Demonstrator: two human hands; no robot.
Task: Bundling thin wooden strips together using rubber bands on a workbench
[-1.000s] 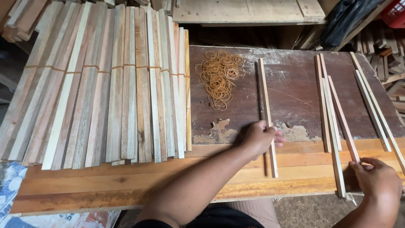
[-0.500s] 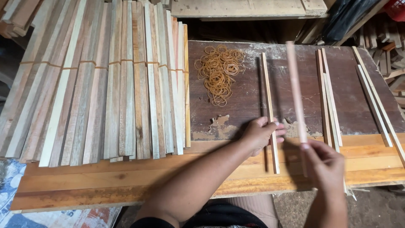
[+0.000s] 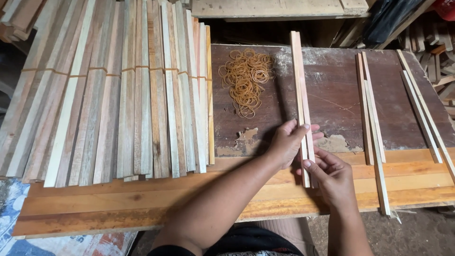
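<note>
Between the two hands, near the front of the bench [image 3: 142, 199], a few thin wooden slats [image 3: 299, 85] lie side by side and run away from the person. The fingers [image 3: 303, 129] of the left hand [image 3: 286, 142] are curled over the slats from the left and pinch them lightly, thumb below. The fingers [image 3: 313, 167] of the right hand [image 3: 334, 178] are bent around the slats' near ends, thumb tip against the wood, so both hands have hold of the same small group.

A second ago the right hand was far out at the bench's right edge, on a loose slat there. Half a second ago it was swinging one slat across, blurred. Now that slat lies with the ones under the left hand, and the group is one slat thicker. My reading is that the slats are being gathered into a set.

Just left of the slats sits a heap of tan rubber bands [image 3: 246, 78] on the dark, worn board [image 3: 332, 99]. To the right lie more loose slats [image 3: 372, 123], and further right another pair [image 3: 422, 109]. Well to the left, a broad stack of banded slat bundles [image 3: 118, 95] covers that end.

No packages, labels or signs show; only a patterned blue and red cloth [image 3: 19, 237] at the lower left corner.
</note>
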